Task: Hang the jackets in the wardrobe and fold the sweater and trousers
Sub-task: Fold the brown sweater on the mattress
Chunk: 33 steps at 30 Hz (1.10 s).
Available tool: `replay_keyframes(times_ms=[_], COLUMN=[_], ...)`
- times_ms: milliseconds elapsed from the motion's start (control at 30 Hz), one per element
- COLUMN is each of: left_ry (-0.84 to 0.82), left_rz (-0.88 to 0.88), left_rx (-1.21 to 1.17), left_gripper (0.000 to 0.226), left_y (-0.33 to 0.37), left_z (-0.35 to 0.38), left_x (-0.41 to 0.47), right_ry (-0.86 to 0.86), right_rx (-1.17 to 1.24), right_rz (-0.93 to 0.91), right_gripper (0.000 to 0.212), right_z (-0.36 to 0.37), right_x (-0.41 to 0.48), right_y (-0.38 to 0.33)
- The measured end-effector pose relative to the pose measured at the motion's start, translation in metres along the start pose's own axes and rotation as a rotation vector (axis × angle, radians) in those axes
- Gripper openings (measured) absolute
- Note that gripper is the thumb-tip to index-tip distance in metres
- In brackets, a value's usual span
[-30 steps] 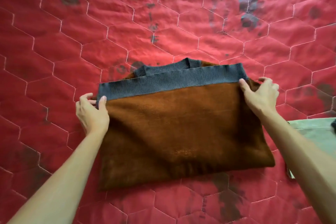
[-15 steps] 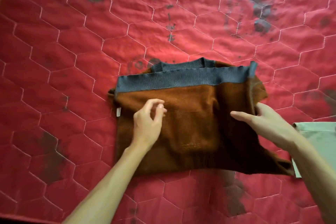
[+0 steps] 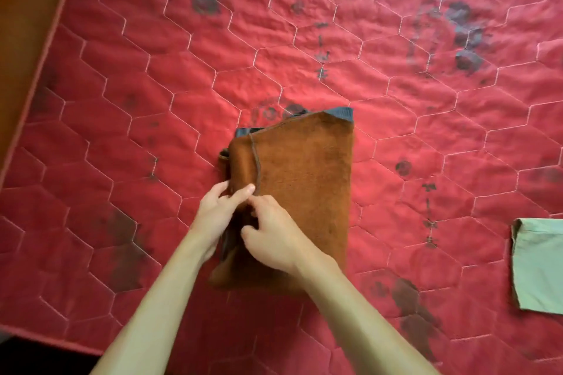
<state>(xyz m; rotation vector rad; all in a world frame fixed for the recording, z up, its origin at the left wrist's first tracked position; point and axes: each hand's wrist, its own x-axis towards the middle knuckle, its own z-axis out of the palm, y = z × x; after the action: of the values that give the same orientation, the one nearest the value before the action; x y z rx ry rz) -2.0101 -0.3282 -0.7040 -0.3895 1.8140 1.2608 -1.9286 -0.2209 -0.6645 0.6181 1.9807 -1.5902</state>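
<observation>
A brown sweater (image 3: 304, 179) with grey ribbed trim lies folded into a narrow upright rectangle on the red quilted bed cover (image 3: 152, 70). My left hand (image 3: 217, 213) grips the sweater's left edge, fingers curled over the fold. My right hand (image 3: 274, 236) lies close beside it on the lower left part of the sweater, fingers pinching the fabric. Grey trim peeks out at the top corners. A pale green garment (image 3: 539, 265) lies flat at the right edge, partly out of view.
The bed cover's left border runs diagonally beside a brown wooden surface (image 3: 24, 9). Its near edge shows at the bottom left over a dark floor (image 3: 36, 356). Dark printed patches dot the cover.
The sweater's right half was folded over to the left, making it half as wide. Both hands moved together to its left edge. The view shifted, showing the bed's left border.
</observation>
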Motion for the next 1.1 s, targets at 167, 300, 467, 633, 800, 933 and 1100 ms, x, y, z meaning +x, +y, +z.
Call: replay_keyframes(times_ms=[167, 300, 467, 633, 800, 933, 1100], left_ry=[0.018, 0.121, 0.284, 0.357, 0.519, 0.487, 0.202], left_rz=[0.012, 0.102, 0.285, 0.24, 0.385, 0.707, 0.858], left_rx=[0.236, 0.354, 0.306, 0.569, 0.852, 1.109, 1.399], left_gripper=[0.017, 0.018, 0.013, 0.024, 0.048, 0.071, 0.06], left_y=[-0.044, -0.047, -0.044, -0.06, -0.058, -0.047, -0.054], left_z=[0.003, 0.018, 0.006, -0.026, -0.006, 0.02, 0.034], left_x=[0.024, 0.018, 0.016, 0.042, 0.045, 0.035, 0.056], right_ry=[0.53, 0.905, 0.697, 0.446, 0.372, 0.409, 0.557], right_rx=[0.008, -0.101, -0.442, -0.781, -0.918, -0.898, -0.869], right_rz=[-0.074, -0.001, -0.073, -0.121, -0.076, -0.125, -0.134], right_gripper=[0.045, 0.043, 0.067, 0.072, 0.074, 0.07, 0.067], right_z=[-0.005, -0.019, -0.01, 0.01, 0.015, 0.013, -0.01], right_x=[-0.015, -0.029, -0.031, -0.003, 0.021, 0.017, 0.019], right_y=[0.062, 0.096, 0.108, 0.105, 0.12, 0.122, 0.128])
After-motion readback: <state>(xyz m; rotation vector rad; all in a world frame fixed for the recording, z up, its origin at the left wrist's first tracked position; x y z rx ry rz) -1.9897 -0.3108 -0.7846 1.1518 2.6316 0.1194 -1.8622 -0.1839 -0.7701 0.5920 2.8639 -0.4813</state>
